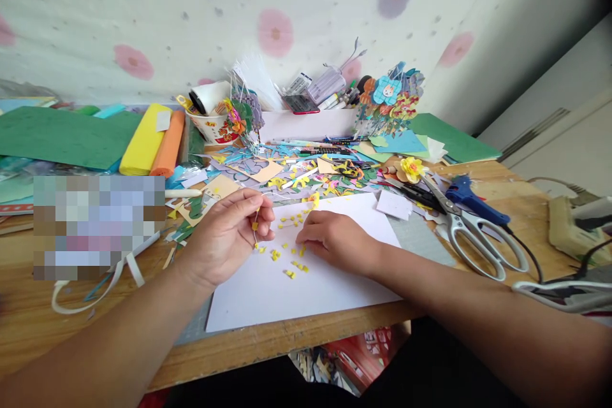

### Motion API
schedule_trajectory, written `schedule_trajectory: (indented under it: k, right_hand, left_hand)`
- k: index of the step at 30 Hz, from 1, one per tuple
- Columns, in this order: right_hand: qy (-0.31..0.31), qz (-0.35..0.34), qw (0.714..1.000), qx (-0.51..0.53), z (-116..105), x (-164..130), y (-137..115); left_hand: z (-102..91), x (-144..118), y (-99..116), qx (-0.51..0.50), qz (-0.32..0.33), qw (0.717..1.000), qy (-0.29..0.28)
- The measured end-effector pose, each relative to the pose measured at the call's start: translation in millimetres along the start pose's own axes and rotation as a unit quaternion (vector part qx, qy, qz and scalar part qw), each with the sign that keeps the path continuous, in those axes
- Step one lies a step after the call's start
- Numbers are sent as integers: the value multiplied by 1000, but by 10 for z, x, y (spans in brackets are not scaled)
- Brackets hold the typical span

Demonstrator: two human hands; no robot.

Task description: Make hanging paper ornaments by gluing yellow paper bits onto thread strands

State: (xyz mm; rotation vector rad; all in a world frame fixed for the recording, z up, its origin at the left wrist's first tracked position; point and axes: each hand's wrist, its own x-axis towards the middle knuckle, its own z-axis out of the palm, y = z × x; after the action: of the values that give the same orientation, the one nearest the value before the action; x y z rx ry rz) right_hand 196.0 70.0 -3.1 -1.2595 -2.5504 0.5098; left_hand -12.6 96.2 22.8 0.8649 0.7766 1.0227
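Note:
My left hand (222, 236) pinches a thin white string (272, 194) between thumb and fingers. Small yellow pieces (255, 226) hang along the strand below the fingertips. Beneath both hands lies a white sheet of paper (268, 303), scattered with several tiny yellow paper bits (276, 255). My right hand (335, 242) rests low over the sheet, its fingers bent and drawn together among these bits. What its fingertips hold, if anything, is hidden. Just beyond it sits a larger yellow paper piece (313, 199).
Colourful paper scraps (287, 172) cover the back of the table. On the right lie large scissors (471, 229), a blue glue gun (473, 197) and a yellow paper flower (412, 169). A paper cup (217, 129) and yellow roll (146, 139) stand back left.

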Motion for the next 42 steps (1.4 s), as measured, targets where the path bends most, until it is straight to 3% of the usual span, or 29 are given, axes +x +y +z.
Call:
schedule_trajectory:
  k: [11,19,28,31,34,37,39,42]
  right_hand:
    - [-2,25,999,19,-53,8,10]
    - [-11,-15,1000,24,-45,-20,55]
    - [25,-1,996,84,-40,-2,81]
    - [57,54,972,220,-36,0,89]
    - [75,81,902,417,-37,6,62]
    - [100,52,849,516,-43,6,-15]
    - [132,29,847,515,-48,-2,-84]
    - [198,-5,883,426,-63,-23,-183]
  left_hand:
    - [-7,-3,20,-60,-14,998,3]
    - [-13,13,40,-65,-20,998,3]
    - [-13,-19,-46,30,-35,999,-25]
    - [17,-39,-68,79,-35,996,-37]
    - [46,-72,-78,125,-22,991,-47]
    - [78,-118,-93,168,-21,983,-67]
    - [103,-147,-109,177,-27,981,-78]
    - [136,-176,-135,169,-40,982,-81]
